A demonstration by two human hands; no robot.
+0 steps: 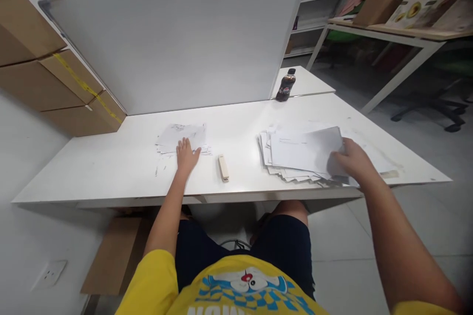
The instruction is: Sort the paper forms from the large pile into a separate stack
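Note:
My left hand (187, 156) lies with fingers spread on the near edge of a small stack of papers (181, 135) at the left of the white table. On the right, my right hand (354, 161) pinches the right edge of a paper sheet (306, 147), thumb on top. That sheet lies over a larger, uneven pile of papers (286, 173); whether more than one sheet is in my grip I cannot tell. Between the two stacks sits a cream stapler (223, 168), touched by neither hand.
A whiteboard (185, 44) stands along the back of the white table (111, 167). Cardboard boxes (55, 83) are piled at the left. A dark cola bottle (286, 85) stands upright at the back right. Another desk (424, 34) carries boxes, with an office chair (432, 108) beneath.

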